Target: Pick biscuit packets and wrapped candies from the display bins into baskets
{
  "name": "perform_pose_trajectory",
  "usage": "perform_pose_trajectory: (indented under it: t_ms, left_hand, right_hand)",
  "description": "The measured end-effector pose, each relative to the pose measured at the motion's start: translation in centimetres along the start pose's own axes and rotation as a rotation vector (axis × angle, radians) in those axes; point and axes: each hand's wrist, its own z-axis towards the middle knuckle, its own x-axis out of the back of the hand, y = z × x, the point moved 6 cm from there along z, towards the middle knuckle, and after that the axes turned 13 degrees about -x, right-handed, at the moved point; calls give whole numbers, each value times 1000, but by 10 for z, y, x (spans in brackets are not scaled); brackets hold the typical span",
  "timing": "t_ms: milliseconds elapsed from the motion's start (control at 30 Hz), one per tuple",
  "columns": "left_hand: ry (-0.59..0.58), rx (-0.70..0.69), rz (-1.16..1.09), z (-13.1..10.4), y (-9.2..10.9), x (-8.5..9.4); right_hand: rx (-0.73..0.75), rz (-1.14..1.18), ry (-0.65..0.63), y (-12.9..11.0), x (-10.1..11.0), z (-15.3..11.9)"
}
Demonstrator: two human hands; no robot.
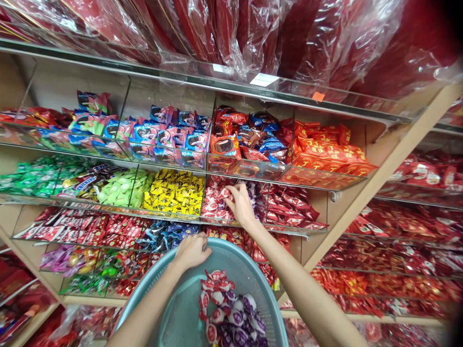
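Note:
My left hand (193,250) is closed over the far rim of a teal plastic basket (274,294). Inside the basket lie red-and-white wrapped candies (217,284) and purple-and-white ones (240,315). My right hand (240,203) reaches into a shelf compartment of red-and-white candies (213,200), with purple ones beside them. Its thumb and fingertips are bent together at a red-and-white candy; whether it is gripped is too small to tell.
Yellow candies (174,193) fill the compartment to the left, red packets (289,207) the one to the right. A clear-fronted shelf (249,171) with wrapped snacks runs above my right hand. A slanted wooden panel (383,168) stands at right.

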Motion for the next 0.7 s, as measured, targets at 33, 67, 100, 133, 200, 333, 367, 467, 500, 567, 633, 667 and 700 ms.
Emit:
perform_pose_trajectory:
  t_ms: [33,67,100,133,200,333,367,467,500,567,633,667,700]
  left_hand:
    - [-4,4,-1,0,0,0]
    - [-10,10,-3,0,0,0]
    - [-17,17,-6,0,0,0]
    - [-21,21,-7,0,-1,0]
    - [-26,14,-9,1,0,-1]
    - [-24,-2,-3,2,0,-2]
    - [-19,-5,5,2,-1,-2]
    - [-8,-8,22,1,-1,-3]
    - [-7,-9,23,1,-1,-3]
    - [-10,-8,18,1,-1,-4]
    - [-10,-3,13,1,-2,-4]
    - [-10,1,12,1,-2,-5]
    - [-10,2,13,1,-2,-5]
  right_hand:
    - [19,58,15,-2,8,-8]
    - [35,116,19,-5,15,-19]
    - [45,174,8,-7,22,-31]
    - [50,226,-22,-10,25,-45]
    - [44,299,-130,-12,25,-77]
    - [13,260,-374,0,-5,-141]
    - [-1,220,-425,7,-17,-154]
    - [-19,81,-564,27,-49,-183]
    - [-17,32,-598,32,-58,-190]
    - [-10,-63,-639,39,-71,-197]
    - [-8,-142,-646,42,-78,-198]
    - [-10,-173,-644,43,-80,-197]
    - [-15,-199,-641,43,-82,-196]
